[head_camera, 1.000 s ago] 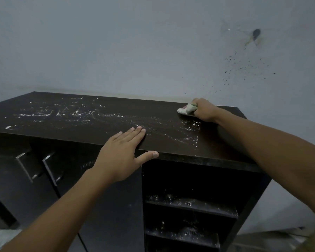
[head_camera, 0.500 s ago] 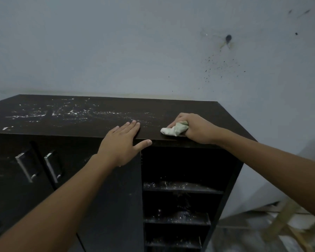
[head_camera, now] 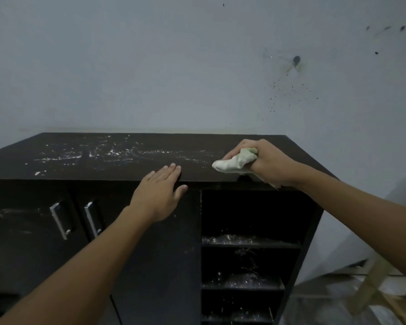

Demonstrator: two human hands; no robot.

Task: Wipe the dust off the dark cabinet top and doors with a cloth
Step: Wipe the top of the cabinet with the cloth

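The dark cabinet top (head_camera: 103, 167) carries white dust streaks across its left and middle. My right hand (head_camera: 267, 163) is shut on a pale bunched cloth (head_camera: 232, 161), pressed onto the top near its front right edge. My left hand (head_camera: 159, 191) lies flat with fingers spread on the front edge of the top, above a closed door (head_camera: 155, 254). Two more dusty doors (head_camera: 26, 231) with metal handles (head_camera: 59, 220) are at the left.
An open compartment (head_camera: 249, 254) on the cabinet's right side holds dusty shelves. A grey wall (head_camera: 174, 66) with dark specks stands right behind the cabinet. A wooden frame (head_camera: 375, 289) lies on the floor at the lower right.
My right hand drew the cloth from the back right of the top to the front edge, then shifted slightly right. My left hand stayed on the front edge.
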